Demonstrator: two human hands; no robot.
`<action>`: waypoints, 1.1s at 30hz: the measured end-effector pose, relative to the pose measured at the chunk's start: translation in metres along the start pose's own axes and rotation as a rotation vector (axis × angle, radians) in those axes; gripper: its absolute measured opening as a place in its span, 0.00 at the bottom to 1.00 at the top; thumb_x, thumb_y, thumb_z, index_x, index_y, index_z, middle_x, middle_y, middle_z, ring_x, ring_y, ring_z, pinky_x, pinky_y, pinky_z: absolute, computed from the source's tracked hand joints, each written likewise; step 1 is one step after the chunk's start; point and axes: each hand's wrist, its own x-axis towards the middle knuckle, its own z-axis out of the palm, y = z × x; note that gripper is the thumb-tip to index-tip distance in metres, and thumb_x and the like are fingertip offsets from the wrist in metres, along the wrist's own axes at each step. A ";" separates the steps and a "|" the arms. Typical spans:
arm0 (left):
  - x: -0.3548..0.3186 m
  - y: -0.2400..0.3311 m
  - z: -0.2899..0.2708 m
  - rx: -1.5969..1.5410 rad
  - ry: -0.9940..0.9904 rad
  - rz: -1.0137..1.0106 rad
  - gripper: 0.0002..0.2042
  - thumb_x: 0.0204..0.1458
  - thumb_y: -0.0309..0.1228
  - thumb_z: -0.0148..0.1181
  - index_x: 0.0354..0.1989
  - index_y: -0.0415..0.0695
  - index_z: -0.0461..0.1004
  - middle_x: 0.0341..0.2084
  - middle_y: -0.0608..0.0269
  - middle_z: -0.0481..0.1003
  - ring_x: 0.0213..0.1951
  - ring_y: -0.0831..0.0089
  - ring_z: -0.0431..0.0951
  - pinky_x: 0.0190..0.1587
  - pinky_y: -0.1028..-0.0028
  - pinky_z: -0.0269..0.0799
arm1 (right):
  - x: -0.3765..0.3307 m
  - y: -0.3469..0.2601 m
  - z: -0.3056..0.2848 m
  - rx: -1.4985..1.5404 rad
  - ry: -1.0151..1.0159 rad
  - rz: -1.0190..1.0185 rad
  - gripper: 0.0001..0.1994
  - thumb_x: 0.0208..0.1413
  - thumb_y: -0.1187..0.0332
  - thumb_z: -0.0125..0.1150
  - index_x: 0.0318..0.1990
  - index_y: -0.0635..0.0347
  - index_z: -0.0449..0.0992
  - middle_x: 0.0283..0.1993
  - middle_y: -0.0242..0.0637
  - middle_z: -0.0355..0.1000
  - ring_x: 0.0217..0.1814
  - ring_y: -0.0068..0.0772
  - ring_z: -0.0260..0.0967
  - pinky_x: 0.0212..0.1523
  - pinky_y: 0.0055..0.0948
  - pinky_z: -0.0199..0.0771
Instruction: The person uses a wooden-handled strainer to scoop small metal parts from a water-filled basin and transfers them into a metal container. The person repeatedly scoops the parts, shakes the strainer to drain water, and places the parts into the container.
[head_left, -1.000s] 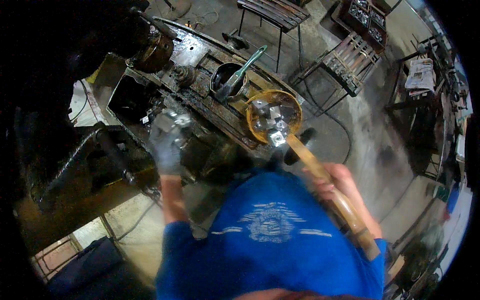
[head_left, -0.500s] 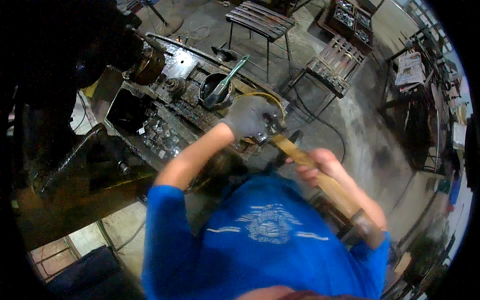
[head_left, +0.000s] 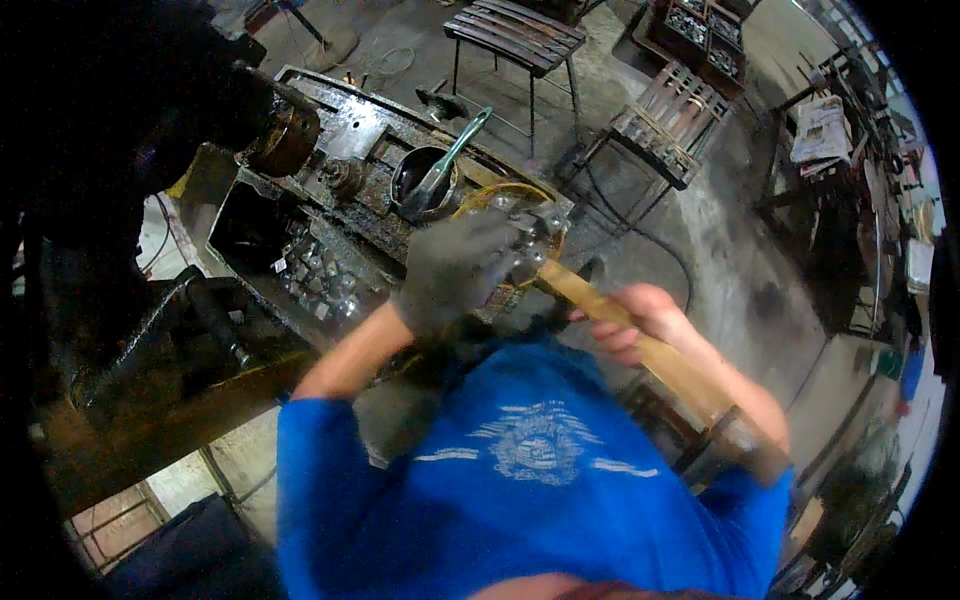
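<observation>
My left hand [head_left: 455, 268], in a grey work glove, reaches over a round yellow-rimmed container [head_left: 503, 187] holding shiny metal pieces [head_left: 530, 240]. Its fingers are smeared by motion beside those pieces, so whether they grip one cannot be made out. My bare right hand [head_left: 640, 318] is closed round a long flat yellowish-brown bar [head_left: 680, 375]. One end of the bar meets the metal pieces near the container's rim; the other, with a dark band, lies along my right forearm.
A dark pot [head_left: 425, 180] with a green-handled brush [head_left: 455, 150] stands on the oily machine bed [head_left: 360, 130]. Small metal blocks [head_left: 320, 280] fill a tray at left. Slatted stools [head_left: 515, 38] and a rack [head_left: 665, 120] stand beyond, with a newspaper [head_left: 822, 130] at right.
My left hand has drawn back left and toward me, uncovering more of the shiny metal pieces. My right hand keeps its hold on the bar, nearly in place.
</observation>
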 end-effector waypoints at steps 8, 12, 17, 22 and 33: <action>-0.036 -0.023 0.025 0.262 -0.034 0.117 0.13 0.33 0.32 0.60 0.32 0.51 0.72 0.34 0.67 0.71 0.45 0.66 0.68 0.51 0.54 0.51 | -0.002 -0.001 0.000 0.050 -0.078 -0.031 0.25 0.44 0.64 0.48 0.49 0.70 0.57 0.22 0.26 0.53 0.17 0.12 0.50 0.12 0.13 0.50; -0.034 -0.022 0.016 0.294 0.033 0.080 0.11 0.34 0.31 0.60 0.30 0.50 0.72 0.30 0.66 0.72 0.41 0.65 0.70 0.50 0.55 0.54 | 0.002 -0.003 -0.011 0.074 -0.166 -0.011 0.27 0.43 0.64 0.49 0.50 0.71 0.55 0.23 0.26 0.53 0.17 0.11 0.50 0.12 0.13 0.51; -0.025 -0.041 0.022 0.313 0.223 0.037 0.08 0.36 0.25 0.58 0.27 0.48 0.72 0.25 0.62 0.72 0.32 0.63 0.73 0.42 0.58 0.64 | 0.002 0.004 -0.009 0.055 -0.161 -0.045 0.28 0.43 0.64 0.49 0.51 0.71 0.55 0.23 0.26 0.53 0.17 0.11 0.50 0.12 0.13 0.51; -0.008 -0.027 0.035 0.228 0.149 0.039 0.03 0.39 0.29 0.54 0.23 0.47 0.71 0.19 0.62 0.68 0.26 0.64 0.70 0.42 0.61 0.61 | 0.004 0.002 -0.016 0.109 -0.196 -0.003 0.26 0.42 0.63 0.49 0.50 0.67 0.57 0.25 0.27 0.53 0.18 0.14 0.50 0.15 0.17 0.52; 0.026 0.002 0.035 0.123 0.127 0.193 0.10 0.39 0.35 0.57 0.31 0.51 0.73 0.36 0.63 0.70 0.42 0.65 0.68 0.51 0.56 0.54 | 0.001 0.009 -0.002 0.089 -0.034 -0.012 0.22 0.47 0.66 0.41 0.50 0.67 0.57 0.23 0.27 0.51 0.16 0.14 0.47 0.13 0.18 0.49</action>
